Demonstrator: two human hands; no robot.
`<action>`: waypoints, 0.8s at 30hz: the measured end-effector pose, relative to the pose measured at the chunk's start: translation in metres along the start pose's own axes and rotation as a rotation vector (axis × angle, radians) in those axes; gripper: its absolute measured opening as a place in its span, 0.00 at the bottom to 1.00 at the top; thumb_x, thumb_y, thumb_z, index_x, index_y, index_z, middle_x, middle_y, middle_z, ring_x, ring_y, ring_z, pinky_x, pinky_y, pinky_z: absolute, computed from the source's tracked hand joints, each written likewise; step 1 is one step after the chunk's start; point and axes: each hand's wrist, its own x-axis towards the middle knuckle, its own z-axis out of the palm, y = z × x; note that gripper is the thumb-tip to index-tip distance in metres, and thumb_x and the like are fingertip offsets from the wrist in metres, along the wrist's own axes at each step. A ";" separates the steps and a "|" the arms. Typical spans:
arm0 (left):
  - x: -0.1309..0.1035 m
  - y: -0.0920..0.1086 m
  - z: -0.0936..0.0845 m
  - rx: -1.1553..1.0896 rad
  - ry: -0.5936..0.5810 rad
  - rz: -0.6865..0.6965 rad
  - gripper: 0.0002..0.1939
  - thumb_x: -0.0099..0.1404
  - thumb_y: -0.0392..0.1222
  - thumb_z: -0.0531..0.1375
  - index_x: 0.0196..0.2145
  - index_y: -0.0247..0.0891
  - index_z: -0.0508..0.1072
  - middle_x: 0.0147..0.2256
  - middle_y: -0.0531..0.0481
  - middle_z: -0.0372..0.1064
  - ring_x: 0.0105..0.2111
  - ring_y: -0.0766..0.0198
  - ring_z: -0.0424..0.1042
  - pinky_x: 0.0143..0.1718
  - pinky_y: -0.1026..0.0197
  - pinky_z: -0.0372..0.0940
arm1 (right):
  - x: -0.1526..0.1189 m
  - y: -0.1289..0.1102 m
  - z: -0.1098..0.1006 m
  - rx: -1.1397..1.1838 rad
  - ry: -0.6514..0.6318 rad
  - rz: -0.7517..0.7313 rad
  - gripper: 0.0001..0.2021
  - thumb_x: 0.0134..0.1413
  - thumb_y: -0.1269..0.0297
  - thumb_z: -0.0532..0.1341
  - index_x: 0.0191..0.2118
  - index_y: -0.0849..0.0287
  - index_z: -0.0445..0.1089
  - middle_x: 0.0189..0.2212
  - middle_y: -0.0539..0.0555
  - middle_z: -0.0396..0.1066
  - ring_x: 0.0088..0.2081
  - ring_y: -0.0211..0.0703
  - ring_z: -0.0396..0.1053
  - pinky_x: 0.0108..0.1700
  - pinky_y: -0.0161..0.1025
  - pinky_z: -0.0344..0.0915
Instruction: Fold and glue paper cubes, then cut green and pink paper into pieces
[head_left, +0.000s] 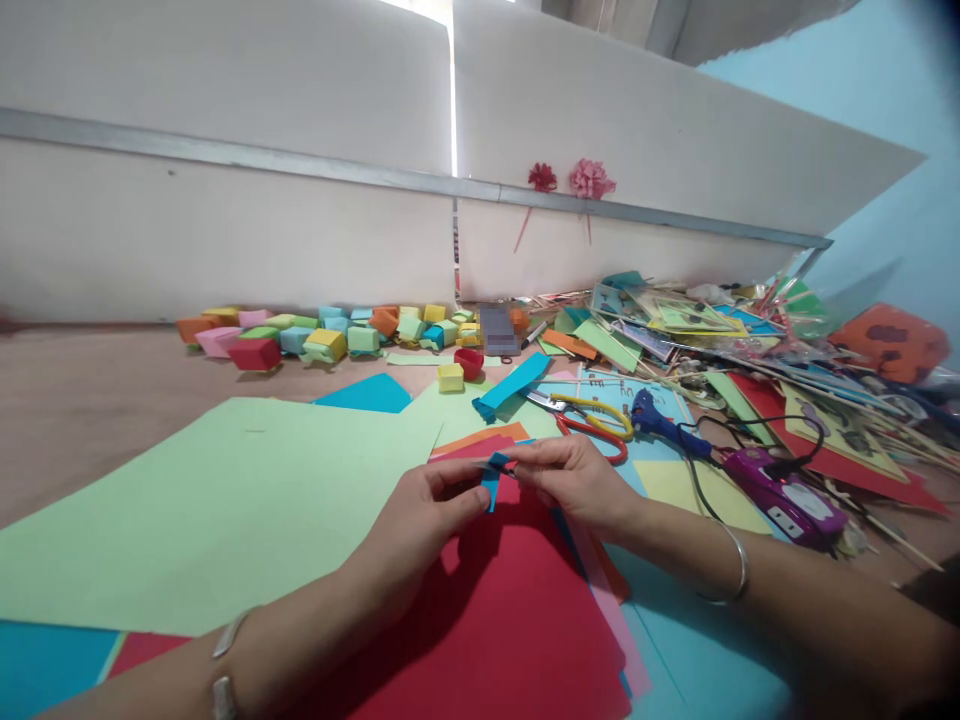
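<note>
Blue paper strip [493,484], narrow, bent, pinched by left hand [429,510] and right hand [579,482]

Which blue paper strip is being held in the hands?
The short, narrow strip, between the fingers of the left hand and right hand. The longer, wider strip lies beyond them, touched by neither.
</note>
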 end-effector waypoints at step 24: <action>0.001 -0.003 0.000 -0.018 0.006 -0.032 0.22 0.46 0.51 0.70 0.36 0.35 0.82 0.30 0.44 0.77 0.30 0.58 0.71 0.33 0.56 0.65 | 0.003 0.006 -0.009 -0.353 -0.048 -0.294 0.14 0.58 0.69 0.59 0.45 0.51 0.80 0.33 0.50 0.78 0.34 0.38 0.69 0.42 0.39 0.67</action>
